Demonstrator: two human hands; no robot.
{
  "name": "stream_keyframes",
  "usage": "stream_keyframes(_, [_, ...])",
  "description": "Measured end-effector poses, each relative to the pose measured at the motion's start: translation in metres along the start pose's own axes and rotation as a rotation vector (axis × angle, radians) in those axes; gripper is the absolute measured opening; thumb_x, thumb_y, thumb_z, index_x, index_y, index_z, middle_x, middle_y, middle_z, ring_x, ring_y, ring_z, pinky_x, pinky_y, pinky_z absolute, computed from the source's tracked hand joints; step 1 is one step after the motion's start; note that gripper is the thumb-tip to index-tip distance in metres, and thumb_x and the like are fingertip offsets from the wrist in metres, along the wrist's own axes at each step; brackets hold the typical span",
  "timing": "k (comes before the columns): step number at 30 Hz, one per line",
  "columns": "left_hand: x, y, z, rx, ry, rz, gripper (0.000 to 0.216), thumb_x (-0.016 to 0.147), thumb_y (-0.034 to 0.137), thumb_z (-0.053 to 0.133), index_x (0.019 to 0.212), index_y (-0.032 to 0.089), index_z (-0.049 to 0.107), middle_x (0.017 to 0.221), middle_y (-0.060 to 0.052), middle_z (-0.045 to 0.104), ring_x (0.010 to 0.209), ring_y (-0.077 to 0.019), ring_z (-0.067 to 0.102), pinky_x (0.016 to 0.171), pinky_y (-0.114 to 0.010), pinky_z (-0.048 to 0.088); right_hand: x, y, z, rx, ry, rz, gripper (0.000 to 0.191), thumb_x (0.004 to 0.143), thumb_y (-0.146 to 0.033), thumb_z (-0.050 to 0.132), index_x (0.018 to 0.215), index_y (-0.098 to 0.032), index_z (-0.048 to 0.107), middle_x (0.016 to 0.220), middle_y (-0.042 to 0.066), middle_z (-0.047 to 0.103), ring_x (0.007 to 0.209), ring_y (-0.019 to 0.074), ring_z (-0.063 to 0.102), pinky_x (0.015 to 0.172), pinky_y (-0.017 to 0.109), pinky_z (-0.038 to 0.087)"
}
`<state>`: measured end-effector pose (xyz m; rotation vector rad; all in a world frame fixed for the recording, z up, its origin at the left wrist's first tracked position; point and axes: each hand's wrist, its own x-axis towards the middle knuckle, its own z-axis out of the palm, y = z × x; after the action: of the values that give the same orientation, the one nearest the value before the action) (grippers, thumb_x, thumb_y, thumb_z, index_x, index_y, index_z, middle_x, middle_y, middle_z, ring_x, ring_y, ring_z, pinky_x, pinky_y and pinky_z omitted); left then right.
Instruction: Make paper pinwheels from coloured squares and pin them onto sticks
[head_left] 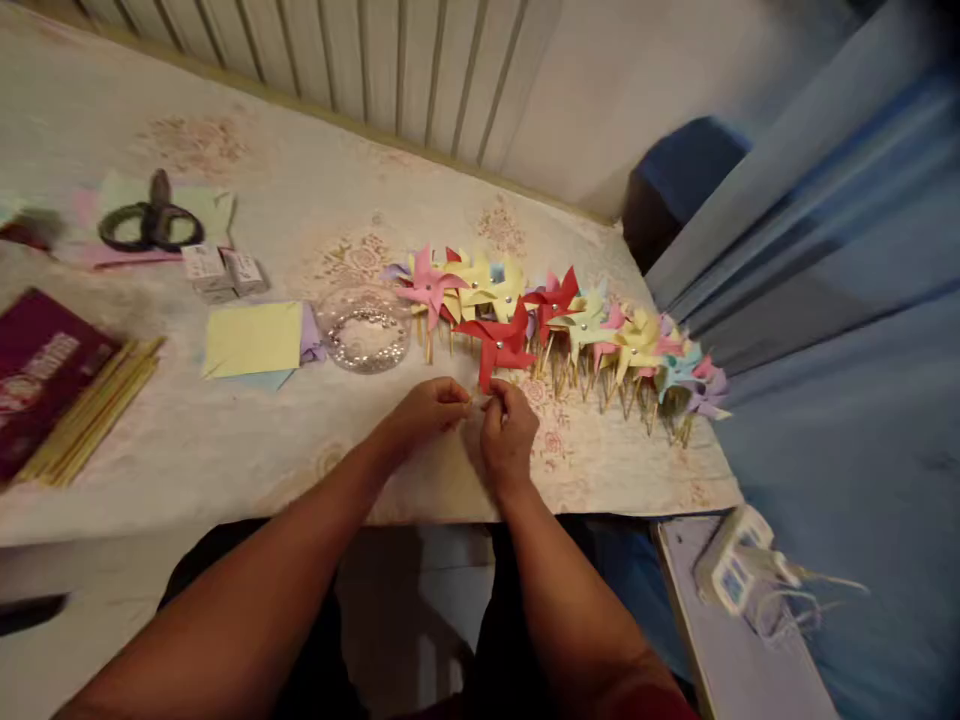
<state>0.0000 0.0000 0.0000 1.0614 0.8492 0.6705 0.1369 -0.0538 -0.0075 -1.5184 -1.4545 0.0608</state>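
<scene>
Here's the red paper pinwheel with a silvery centre (498,343), at the front of the row, its stick hard to make out. Just below it, the right hand (510,430) has its fingers curled closed, whatever they pinch hidden; the left hand (431,408) presses thumb and forefinger together, anything between too small to tell. Far left, a maroon packet with blurred pale lettering (52,365) runs off the edge.

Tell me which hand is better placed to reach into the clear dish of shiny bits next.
The left hand, most likely: it is nearer the clear dish, while the right hand is farther off, close to the red pinwheel.
</scene>
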Motion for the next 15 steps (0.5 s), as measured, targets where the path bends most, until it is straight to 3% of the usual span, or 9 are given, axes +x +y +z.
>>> stream_keyframes(9, [-0.003, 0.005, 0.003, 0.007, 0.009, 0.007, 0.02, 0.059, 0.026, 0.072, 0.07, 0.017, 0.057, 0.05, 0.007, 0.051, 0.048, -0.007, 0.042, 0.05, -0.022, 0.028, -0.001, -0.001, -0.001, 0.007, 0.004, 0.001, 0.029, 0.088, -0.014, 0.039, 0.101, -0.019, 0.065, 0.089, 0.005, 0.068, 0.082, 0.0175, 0.066, 0.076, 0.032, 0.053])
stream_keyframes(15, [-0.005, 0.009, 0.001, -0.033, 0.012, -0.004, 0.019, 0.057, 0.024, 0.072, 0.067, 0.017, 0.057, 0.05, 0.006, 0.052, 0.048, -0.0074, 0.042, 0.05, -0.023, 0.027, 0.017, 0.018, -0.023, -0.096, 0.3, 0.119, 0.023, 0.088, -0.018, 0.044, 0.098, -0.019, 0.064, 0.092, 0.007, 0.067, 0.088, 0.0205, 0.064, 0.084, 0.038, 0.052])
